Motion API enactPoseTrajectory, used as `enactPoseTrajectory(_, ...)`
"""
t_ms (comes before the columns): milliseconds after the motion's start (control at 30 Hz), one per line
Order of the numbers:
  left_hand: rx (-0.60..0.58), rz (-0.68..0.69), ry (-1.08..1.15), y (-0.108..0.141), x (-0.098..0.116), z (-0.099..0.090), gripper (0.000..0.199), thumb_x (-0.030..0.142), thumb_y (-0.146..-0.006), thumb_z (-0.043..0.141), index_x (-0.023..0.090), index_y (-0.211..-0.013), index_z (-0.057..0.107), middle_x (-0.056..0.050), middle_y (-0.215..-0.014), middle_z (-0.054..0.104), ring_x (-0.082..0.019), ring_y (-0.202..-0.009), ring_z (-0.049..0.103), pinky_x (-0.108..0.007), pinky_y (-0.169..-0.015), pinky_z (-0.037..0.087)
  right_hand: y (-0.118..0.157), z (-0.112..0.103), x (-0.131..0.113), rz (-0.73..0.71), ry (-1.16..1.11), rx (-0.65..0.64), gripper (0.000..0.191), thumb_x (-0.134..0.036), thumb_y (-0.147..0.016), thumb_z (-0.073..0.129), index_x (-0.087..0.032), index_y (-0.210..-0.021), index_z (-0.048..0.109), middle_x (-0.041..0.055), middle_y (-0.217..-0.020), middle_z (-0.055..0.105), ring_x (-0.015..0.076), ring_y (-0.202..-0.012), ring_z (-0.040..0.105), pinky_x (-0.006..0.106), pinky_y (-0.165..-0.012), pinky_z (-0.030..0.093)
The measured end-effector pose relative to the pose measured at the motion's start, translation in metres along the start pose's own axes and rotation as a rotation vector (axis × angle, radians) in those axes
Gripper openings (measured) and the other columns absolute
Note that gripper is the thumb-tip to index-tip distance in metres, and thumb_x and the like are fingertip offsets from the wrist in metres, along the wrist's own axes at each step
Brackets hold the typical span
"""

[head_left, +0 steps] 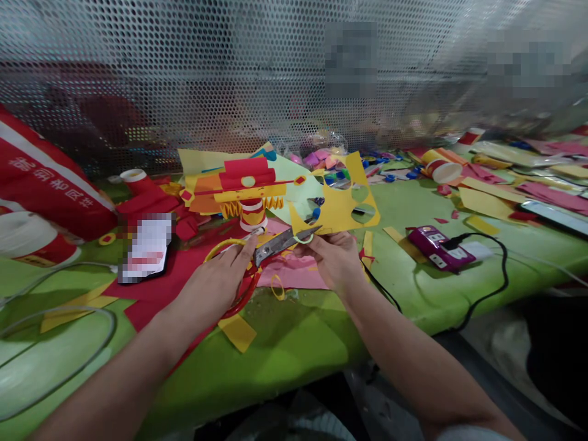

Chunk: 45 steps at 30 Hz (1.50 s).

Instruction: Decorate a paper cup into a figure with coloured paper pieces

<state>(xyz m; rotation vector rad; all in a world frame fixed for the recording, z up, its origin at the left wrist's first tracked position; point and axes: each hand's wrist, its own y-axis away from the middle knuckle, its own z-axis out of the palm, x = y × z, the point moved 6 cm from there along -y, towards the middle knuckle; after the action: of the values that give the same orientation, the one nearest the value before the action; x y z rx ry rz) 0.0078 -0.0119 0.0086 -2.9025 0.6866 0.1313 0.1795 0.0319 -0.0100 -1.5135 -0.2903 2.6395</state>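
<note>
My left hand (226, 269) is closed on a pair of scissors (274, 248) with one yellow and one red handle. Their blades point right and are parted at the lower left of a yellow paper sheet (331, 206). That sheet has rounded holes cut in it, and my right hand (339, 258) pinches its lower edge. A small pale ring-like strip (304, 239) shows by the right fingertips and blade tips. Just behind the scissors stands a red and yellow paper figure (248, 184) on a paper cup (253, 215), with pleated yellow strips.
A phone (146, 248) lies at left beside a red bag (50, 177) and white cable. Red paper (193, 263) and yellow scraps spread over the green table (294, 343). At right are a purple device (438, 248) with a black cord and another phone (554, 215). Perforated metal stands behind.
</note>
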Motion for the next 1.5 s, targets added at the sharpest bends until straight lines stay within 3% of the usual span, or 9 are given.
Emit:
enactPoseTrajectory(267, 0.006, 0.016, -0.002, 0.0, -0.002, 0.001, 0.06, 0.012, -0.082, 0.031, 0.013, -0.14, 0.02, -0.014, -0.111, 0.058, -0.023, -0.088, 0.059, -0.032, -0.067, 0.048, -0.002, 0.003, -0.003, -0.044, -0.016, -0.029, 0.018, -0.023, -0.058, 0.075, -0.019, -0.073, 0.064, -0.0045, -0.063, 0.068, 0.0072, -0.047, 0.06, 0.018, -0.047, 0.053)
enactPoseTrajectory(667, -0.059, -0.001, 0.035, 0.0, -0.004, 0.002, 0.059, 0.009, -0.08, 0.03, 0.012, -0.138, 0.026, -0.016, -0.116, 0.055, -0.026, -0.093, 0.059, -0.039, -0.073, 0.049, 0.0, 0.004, -0.012, -0.172, 0.13, 0.005, 0.037, -0.022, -0.061, 0.073, -0.024, -0.093, 0.053, -0.0077, -0.066, 0.068, 0.0083, -0.047, 0.06, 0.021, -0.048, 0.055)
enactPoseTrajectory(1000, -0.149, -0.028, 0.031, -0.001, -0.005, 0.001, 0.061, 0.006, -0.081, 0.029, 0.014, -0.141, 0.021, -0.015, -0.12, 0.054, -0.026, -0.101, 0.056, -0.038, -0.078, 0.048, 0.001, 0.007, -0.016, -0.229, 0.179, -0.032, 0.03, -0.023, -0.063, 0.072, -0.023, -0.086, 0.054, -0.007, -0.064, 0.067, 0.0082, -0.051, 0.061, 0.02, -0.051, 0.054)
enactPoseTrajectory(1500, -0.078, -0.017, 0.094, 0.0, -0.003, -0.003, 0.058, 0.007, -0.079, 0.029, 0.014, -0.137, 0.03, -0.015, -0.116, 0.057, -0.024, -0.093, 0.059, -0.036, -0.073, 0.049, 0.0, 0.004, -0.009, -0.088, 0.098, 0.001, 0.021, -0.026, -0.058, 0.074, -0.021, -0.076, 0.064, -0.0023, -0.066, 0.069, 0.0156, -0.059, 0.066, 0.03, -0.058, 0.057)
